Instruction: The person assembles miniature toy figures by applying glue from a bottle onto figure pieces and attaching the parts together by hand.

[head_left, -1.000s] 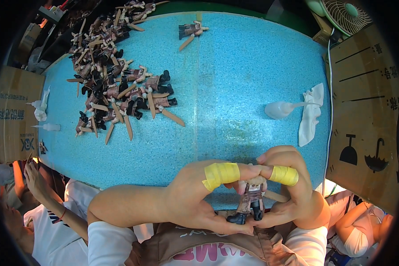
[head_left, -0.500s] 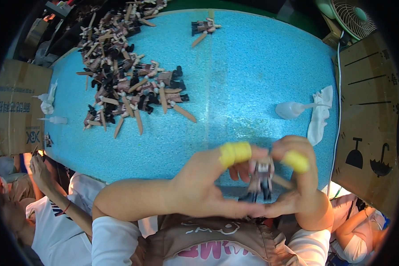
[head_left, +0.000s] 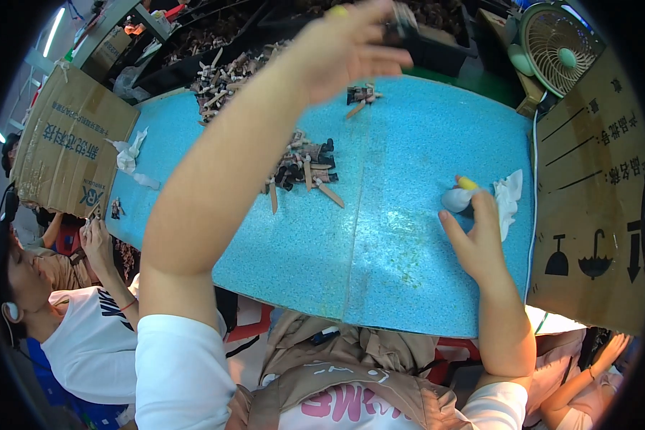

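Observation:
My left hand (head_left: 344, 54) is stretched far forward over the table's back edge, blurred, its fingers spread. A small blurred toy figure (head_left: 404, 20) is just past its fingertips, apparently out of its grasp, over a black bin. On the right, my right hand (head_left: 484, 233) is at a white squeeze bottle (head_left: 457, 199). Its thumb and yellow-taped index finger are apart on either side of the bottle; whether they touch it I cannot tell. Several brown-and-black figures (head_left: 304, 163) with tan flat pieces lie in a pile, partly hidden by my left forearm.
One figure (head_left: 362, 94) lies alone at the back of the blue table (head_left: 401, 287). Crumpled white tissue (head_left: 507, 197) is beside the bottle. Cardboard boxes (head_left: 72, 143) flank both sides, a green fan (head_left: 562, 54) stands back right, and a co-worker's hand (head_left: 97, 240) is at left.
Both hands were together near the front edge, holding a figure. The left has swung far forward with the figure now beyond its fingers; the right has moved to the bottle. The view has tilted up.

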`<state>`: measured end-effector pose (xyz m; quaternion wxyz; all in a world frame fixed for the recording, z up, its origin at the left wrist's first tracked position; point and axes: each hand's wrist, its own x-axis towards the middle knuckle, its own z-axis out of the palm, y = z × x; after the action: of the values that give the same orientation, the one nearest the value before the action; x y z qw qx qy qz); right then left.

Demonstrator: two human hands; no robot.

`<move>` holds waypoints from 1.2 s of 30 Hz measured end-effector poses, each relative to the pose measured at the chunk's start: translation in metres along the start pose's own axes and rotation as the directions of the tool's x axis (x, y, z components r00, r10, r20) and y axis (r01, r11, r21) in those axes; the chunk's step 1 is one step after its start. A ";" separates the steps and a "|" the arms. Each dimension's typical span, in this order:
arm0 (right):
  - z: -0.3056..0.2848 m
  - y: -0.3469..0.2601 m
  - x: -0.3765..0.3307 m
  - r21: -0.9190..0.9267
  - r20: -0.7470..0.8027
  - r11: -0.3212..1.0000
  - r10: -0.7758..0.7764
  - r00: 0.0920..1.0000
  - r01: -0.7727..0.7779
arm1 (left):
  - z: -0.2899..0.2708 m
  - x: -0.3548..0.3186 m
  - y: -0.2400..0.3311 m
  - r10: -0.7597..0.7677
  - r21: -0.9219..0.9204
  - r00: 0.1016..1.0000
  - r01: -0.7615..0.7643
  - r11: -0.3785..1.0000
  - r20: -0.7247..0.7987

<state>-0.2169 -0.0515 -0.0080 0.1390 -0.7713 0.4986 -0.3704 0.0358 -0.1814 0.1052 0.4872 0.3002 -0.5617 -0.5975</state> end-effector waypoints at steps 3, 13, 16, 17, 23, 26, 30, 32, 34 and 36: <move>0.007 -0.002 0.005 -0.043 0.108 0.999 -0.009 0.994 0.013 | -0.032 0.026 -0.018 0.039 0.400 0.964 0.073 0.914 -0.264; -0.005 -0.019 -0.003 0.347 0.105 0.917 0.173 0.979 -0.199 | -0.010 -0.026 -0.075 -0.221 0.944 0.952 0.259 0.206 -0.213; -0.005 -0.032 -0.009 0.514 0.148 0.817 0.216 0.965 -0.262 | 0.029 -0.072 -0.052 -0.318 0.484 0.913 0.406 0.775 -0.256; -0.005 -0.037 -0.013 0.587 0.067 0.781 0.216 0.974 -0.214 | 0.039 -0.090 -0.054 -0.295 0.318 0.935 0.346 0.883 -0.198; -0.018 -0.039 -0.029 0.577 -0.086 0.811 -0.053 0.995 0.093 | 0.058 -0.152 -0.071 -0.319 -0.198 0.941 0.293 0.935 -0.114; -0.019 -0.040 -0.037 0.532 -0.083 0.837 -0.096 0.992 0.126 | 0.058 -0.156 -0.072 -0.434 -0.337 0.898 0.388 0.858 -0.069; -0.021 -0.041 -0.034 0.550 -0.202 0.794 -0.175 0.964 0.259 | 0.060 -0.160 -0.079 -0.373 -0.445 0.927 0.317 0.838 -0.041; -0.022 -0.042 -0.039 0.557 -0.260 0.781 -0.160 0.952 0.283 | 0.064 -0.165 -0.082 -0.323 -0.453 0.939 0.241 0.858 -0.114; -0.022 -0.049 -0.040 0.524 -0.260 0.795 -0.193 0.946 0.306 | 0.066 -0.170 -0.083 -0.121 -0.296 0.975 0.061 0.953 -0.187; -0.021 -0.056 -0.040 0.450 -0.288 0.814 -0.256 0.923 0.367 | 0.065 -0.171 -0.079 -0.124 -0.196 0.973 0.085 0.977 -0.196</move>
<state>-0.2032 0.0125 0.0220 0.2147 -0.7364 0.2648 -0.5844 0.0170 -0.0083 0.0094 0.5366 0.3432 -0.4331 -0.6377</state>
